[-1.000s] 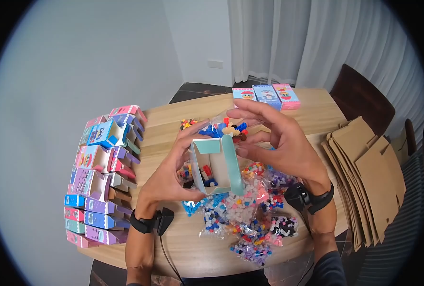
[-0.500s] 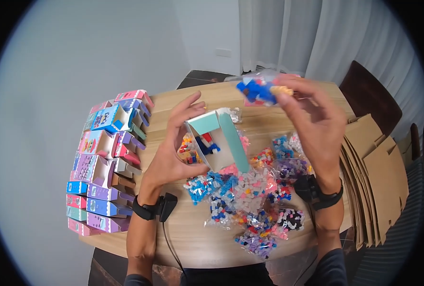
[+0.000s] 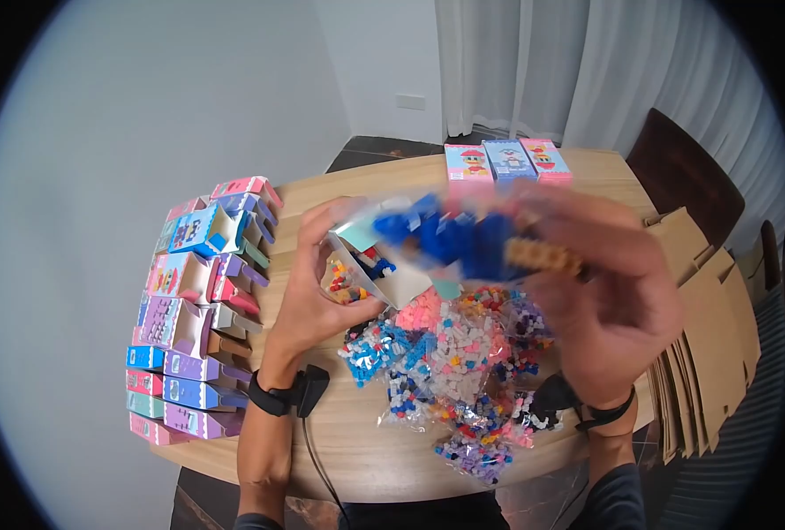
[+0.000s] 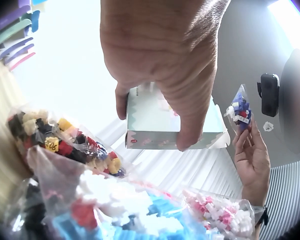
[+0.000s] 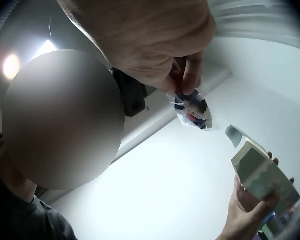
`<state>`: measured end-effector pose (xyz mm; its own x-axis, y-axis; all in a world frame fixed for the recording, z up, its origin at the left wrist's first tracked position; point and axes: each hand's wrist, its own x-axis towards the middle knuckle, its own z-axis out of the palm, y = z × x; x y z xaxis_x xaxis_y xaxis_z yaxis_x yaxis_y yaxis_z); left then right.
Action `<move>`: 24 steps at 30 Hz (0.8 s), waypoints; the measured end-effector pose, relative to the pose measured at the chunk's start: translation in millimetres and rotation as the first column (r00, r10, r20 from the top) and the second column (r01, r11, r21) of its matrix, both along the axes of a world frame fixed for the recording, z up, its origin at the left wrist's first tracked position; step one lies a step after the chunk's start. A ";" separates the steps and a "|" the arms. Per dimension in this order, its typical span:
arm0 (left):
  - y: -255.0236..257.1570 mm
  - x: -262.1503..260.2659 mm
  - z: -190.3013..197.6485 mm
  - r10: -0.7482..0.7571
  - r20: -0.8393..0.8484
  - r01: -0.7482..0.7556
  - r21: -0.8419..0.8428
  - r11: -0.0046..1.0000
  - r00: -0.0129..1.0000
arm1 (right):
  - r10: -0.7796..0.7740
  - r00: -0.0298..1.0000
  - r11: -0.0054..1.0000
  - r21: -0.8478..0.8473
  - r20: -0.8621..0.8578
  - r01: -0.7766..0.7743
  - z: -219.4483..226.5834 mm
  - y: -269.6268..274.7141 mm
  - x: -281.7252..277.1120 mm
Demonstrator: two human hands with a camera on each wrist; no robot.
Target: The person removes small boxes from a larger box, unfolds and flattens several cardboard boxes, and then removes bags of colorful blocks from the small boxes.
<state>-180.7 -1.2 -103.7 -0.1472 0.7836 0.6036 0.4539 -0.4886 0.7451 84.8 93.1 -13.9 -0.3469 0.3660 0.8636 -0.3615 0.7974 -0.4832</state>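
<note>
The left hand grips a small light-green and white box with its top flap open; some red, white and blue pieces show inside. In the left wrist view, thumb and fingers clasp the box on both sides. The right hand pinches a clear bag of blue and tan bricks, held high above and right of the box and blurred in the head view. The right wrist view shows that bag hanging from the fingertips, apart from the box.
Bags of mixed bricks lie heaped mid-table. Rows of opened small boxes stand at the left, three closed boxes at the back. Flattened brown cartons lean at the right edge, near a dark chair.
The right hand lifted the bag away from the box's opening to the right, then brought it up nearer the head camera. The left hand still holds the box, now tilted slightly more.
</note>
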 end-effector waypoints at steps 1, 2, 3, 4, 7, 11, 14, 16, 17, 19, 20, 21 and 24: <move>0.0 0.7 4.7 0.009 -0.068 -0.008 0.001 1.000 0.998 | -0.001 1.000 1.000 0.000 -0.001 0.001 -2.9 -1.0 -3.6; 0.2 1.0 7.3 0.017 -0.135 -0.017 0.004 1.000 0.991 | 0.023 0.999 0.999 0.022 0.029 -0.024 -5.7 -2.7 -7.6; 0.7 1.3 6.8 0.018 -0.135 -0.017 0.005 1.000 0.991 | 0.046 0.997 0.998 0.044 0.061 -0.049 -7.9 -4.6 -11.5; 1.6 1.4 5.8 0.027 -0.115 -0.023 0.036 0.999 0.993 | -0.004 0.996 0.998 0.063 0.094 -0.002 -9.2 -6.8 -15.1; 2.5 -3.0 5.6 0.068 -0.102 -0.058 0.097 0.994 0.993 | -0.199 0.961 0.969 0.185 0.192 0.163 -4.8 -7.6 -15.1; 1.9 -5.6 9.4 0.162 -0.131 -0.138 0.176 0.975 0.978 | -0.187 0.974 0.974 0.155 0.128 0.167 -8.3 -5.0 -22.6; 6.3 0.8 7.6 0.215 -0.212 -0.163 0.240 0.957 0.953 | -0.211 0.952 0.969 0.177 0.221 0.173 -9.0 -7.7 -19.4; 5.7 2.2 5.6 0.204 -0.190 -0.164 0.208 0.964 0.960 | -0.226 0.944 0.967 0.176 0.240 0.186 -9.8 -8.1 -20.0; 5.6 2.7 5.6 0.194 -0.171 -0.163 0.178 0.970 0.966 | -0.226 0.944 0.966 0.177 0.240 0.187 -9.1 -7.4 -19.1; 4.1 4.1 6.6 0.200 -0.140 -0.179 0.150 0.972 0.970 | -0.201 0.947 0.975 0.151 0.253 0.166 -6.0 -4.9 -17.3; 3.2 3.4 7.8 0.207 -0.109 -0.194 0.117 0.974 0.972 | -0.196 0.949 0.975 0.153 0.249 0.161 -2.5 -3.0 -14.9; 2.5 2.2 8.8 0.213 -0.110 -0.200 0.117 0.973 0.971 | -0.286 0.925 0.938 0.269 0.251 0.218 1.7 -1.3 -10.4; 3.2 6.7 9.4 0.241 -0.132 -0.222 0.143 0.965 0.961 | -0.428 0.873 0.853 0.423 0.234 0.305 0.7 -4.3 -10.2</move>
